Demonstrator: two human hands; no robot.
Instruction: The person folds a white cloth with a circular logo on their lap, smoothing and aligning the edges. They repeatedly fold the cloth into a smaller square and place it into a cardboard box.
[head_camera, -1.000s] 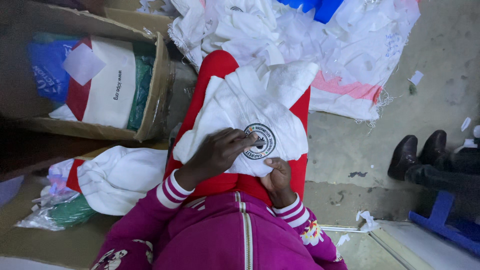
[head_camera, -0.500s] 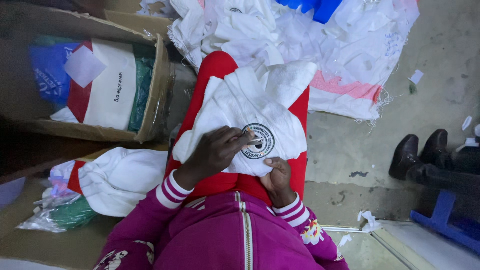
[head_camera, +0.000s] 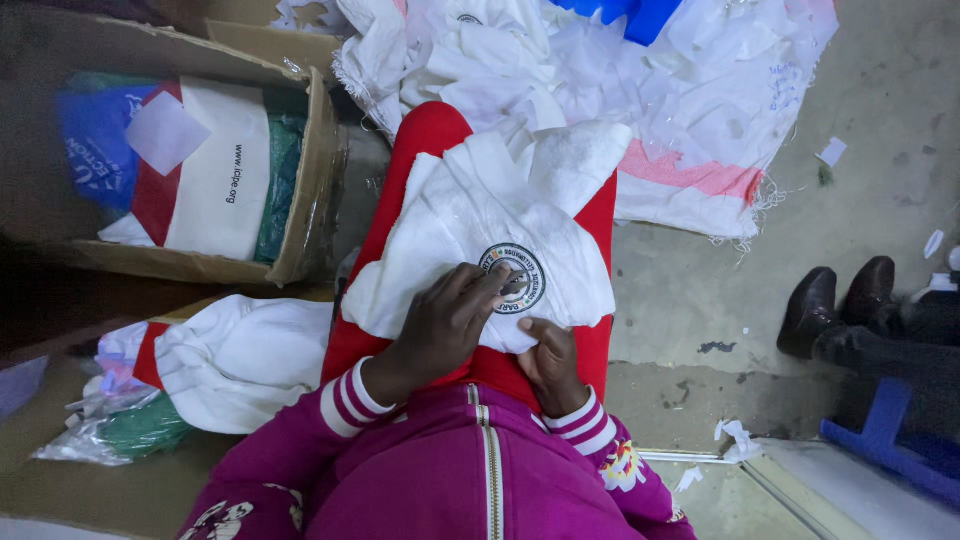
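Note:
A white garment (head_camera: 470, 215) with a round dark-ringed emblem (head_camera: 525, 272) lies spread over my red-clad lap (head_camera: 425, 135). My left hand (head_camera: 440, 325) rests on the cloth, its fingers curled and pinching at the emblem's left side. Something small and dark shows at the fingertips; I cannot tell what it is. My right hand (head_camera: 550, 365) grips the garment's lower edge just below the emblem, thumb on top. Both sleeves are magenta with striped cuffs.
A cardboard box (head_camera: 310, 190) at the left holds folded white, red and green cloth. Another folded white garment (head_camera: 235, 360) lies beside my left knee. A heap of white cloth and sacking (head_camera: 690, 110) lies ahead. Another person's dark shoes (head_camera: 835, 305) stand at the right by a blue stool (head_camera: 890, 440).
My left hand's fingers have shifted a little to the right onto the emblem. The right hand and the garment have stayed in place.

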